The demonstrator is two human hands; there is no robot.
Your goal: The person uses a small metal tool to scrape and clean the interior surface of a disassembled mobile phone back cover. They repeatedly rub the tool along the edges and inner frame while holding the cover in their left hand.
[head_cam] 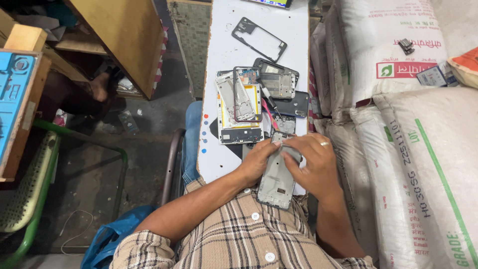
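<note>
Hands met over a grey phone frame [277, 178] held above the person's lap at the near end of the narrow white board [224, 50], tilted so its inner face looked up, probably for a clear view. The left hand [260, 162] curled around the frame's left edge to steady it, while the right hand [312, 162], a ring on one finger, lay across the top with fingers bent and pressing down. Stripped phone parts [249, 102] sat heaped just beyond, and white sacks [413, 149] stood stacked to the right.
</note>
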